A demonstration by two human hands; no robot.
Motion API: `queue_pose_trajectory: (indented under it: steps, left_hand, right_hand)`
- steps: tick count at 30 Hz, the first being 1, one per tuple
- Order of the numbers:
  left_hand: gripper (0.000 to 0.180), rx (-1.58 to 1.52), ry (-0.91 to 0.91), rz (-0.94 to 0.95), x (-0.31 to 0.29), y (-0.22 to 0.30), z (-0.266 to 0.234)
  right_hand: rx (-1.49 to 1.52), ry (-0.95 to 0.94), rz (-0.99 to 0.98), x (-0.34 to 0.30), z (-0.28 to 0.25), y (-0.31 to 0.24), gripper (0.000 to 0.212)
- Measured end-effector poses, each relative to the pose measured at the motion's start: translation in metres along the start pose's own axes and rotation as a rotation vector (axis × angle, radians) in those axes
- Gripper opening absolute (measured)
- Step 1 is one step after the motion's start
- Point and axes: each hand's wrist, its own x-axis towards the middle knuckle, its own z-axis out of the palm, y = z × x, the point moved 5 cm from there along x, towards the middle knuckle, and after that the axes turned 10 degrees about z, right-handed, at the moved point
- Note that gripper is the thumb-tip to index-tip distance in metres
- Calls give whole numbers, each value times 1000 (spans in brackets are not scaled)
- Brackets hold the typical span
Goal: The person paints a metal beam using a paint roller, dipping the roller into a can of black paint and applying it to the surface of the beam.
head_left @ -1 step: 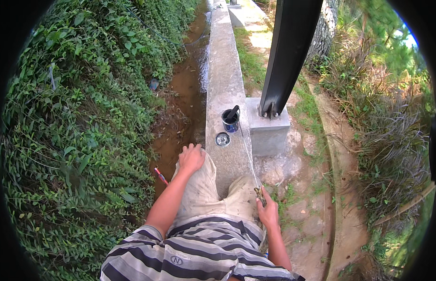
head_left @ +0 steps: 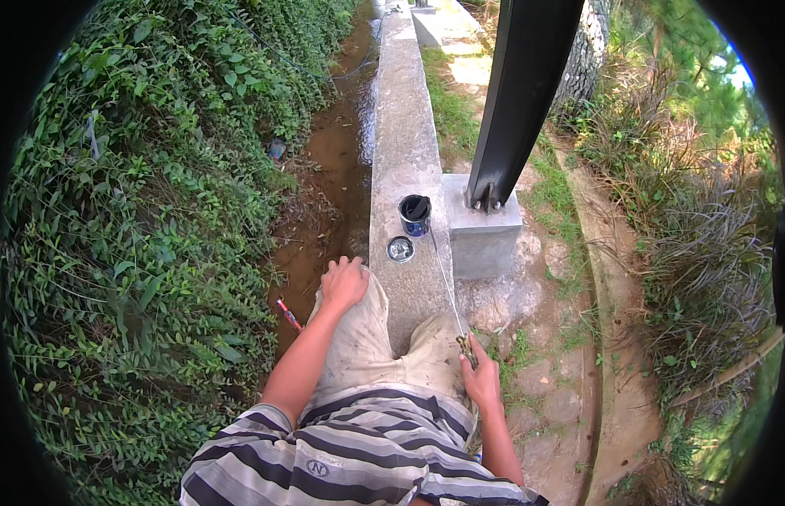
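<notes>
Paint roller (head_left: 420, 207), or a similar tool: dark head in the mouth of the can, thin pale rod running back to the person. I have the right hand (head_left: 478, 361) closed round its mottled handle, beside the right thigh. Left hand (head_left: 344, 282) is open, palm down, fingers slightly curled over the left knee. Light trousers (head_left: 359, 358) are stained; legs straddle a concrete wall (head_left: 403, 152). On its top I see the dark blue can (head_left: 415, 226), upright, black inside, and just nearer the person a round silvery lid (head_left: 400, 250). Slim red item (head_left: 289, 314) by the left knee; can't tell what it is. To the right, a black post (head_left: 523, 101) is bolted to a grey concrete block (head_left: 485, 240). Left of the wall: brown, wet channel (head_left: 338, 169), then leafy green bank (head_left: 156, 211).
</notes>
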Motion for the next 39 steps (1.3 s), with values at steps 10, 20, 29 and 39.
queue_pose_trajectory:
  steps: [10,20,29,39]
  left_hand:
    - [46,7,-37,-46,-1,-1,-2]
    - [50,43,-117,-95,1,-1,-6]
    - [48,38,-98,-67,1,-2,-4]
    - [49,48,-107,-74,1,-4,-4]
  right_hand:
    - [-14,17,-27,10,4,11,58]
    - [58,-119,130,6,-4,-4,57]
    - [35,-19,-38,14,3,11,58]
    - [116,-73,-6,9,-1,-9,57]
